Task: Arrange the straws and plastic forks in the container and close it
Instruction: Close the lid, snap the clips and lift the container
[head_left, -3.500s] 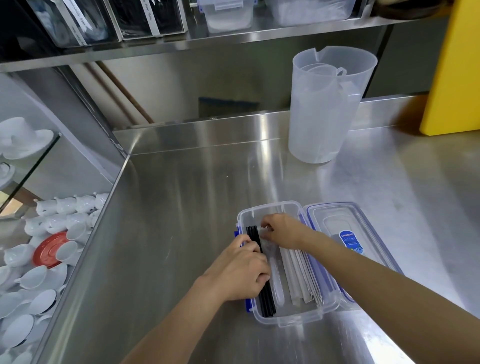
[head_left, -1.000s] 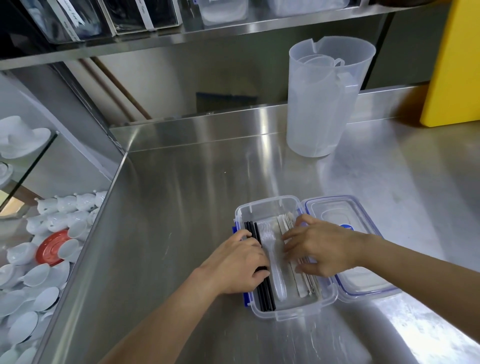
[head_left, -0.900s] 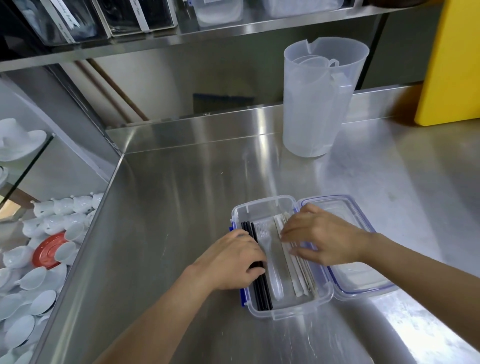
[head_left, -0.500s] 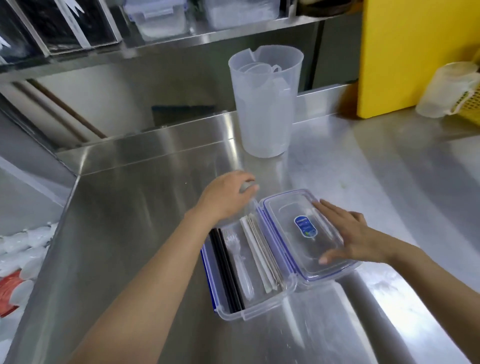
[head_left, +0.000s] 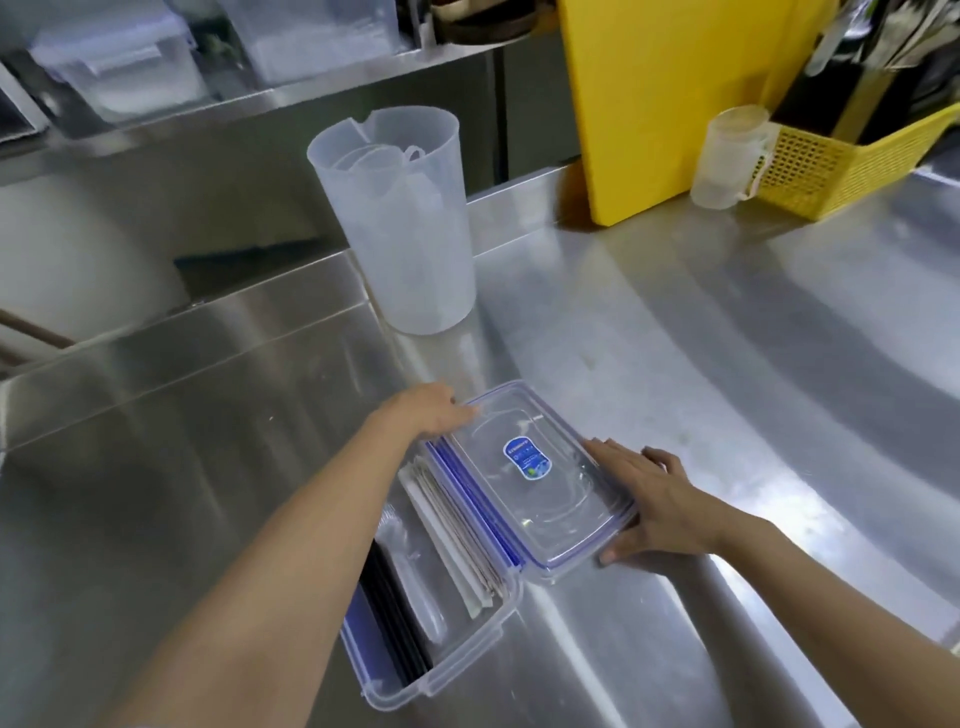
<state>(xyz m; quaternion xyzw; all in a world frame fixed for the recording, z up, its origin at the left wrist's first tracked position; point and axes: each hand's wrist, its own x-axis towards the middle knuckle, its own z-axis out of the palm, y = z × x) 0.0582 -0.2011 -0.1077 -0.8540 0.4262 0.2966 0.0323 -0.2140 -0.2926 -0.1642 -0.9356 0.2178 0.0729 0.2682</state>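
A clear plastic container (head_left: 441, 680) with blue clips sits on the steel counter. Inside lie black straws (head_left: 395, 623) on the left, clear plastic forks (head_left: 426, 592) in the middle and paper-wrapped straws (head_left: 452, 530) on the right. Its clear lid (head_left: 540, 499), with a blue sticker, is lifted and partly overlaps the container's right side. My left hand (head_left: 426, 410) grips the lid's far corner. My right hand (head_left: 649, 504) holds the lid's right edge, fingers under it.
A tall translucent jug (head_left: 400, 218) stands behind the container. A yellow board (head_left: 660, 93) leans at the back, with a small plastic mug (head_left: 727, 156) and a yellow basket (head_left: 831, 161) to its right. A shelf with storage boxes (head_left: 119, 67) runs above.
Both hands have left the contents. The right hand took the lid's edge and lifted it toward the container; the left hand moved to the lid's far corner. The view has swung right.
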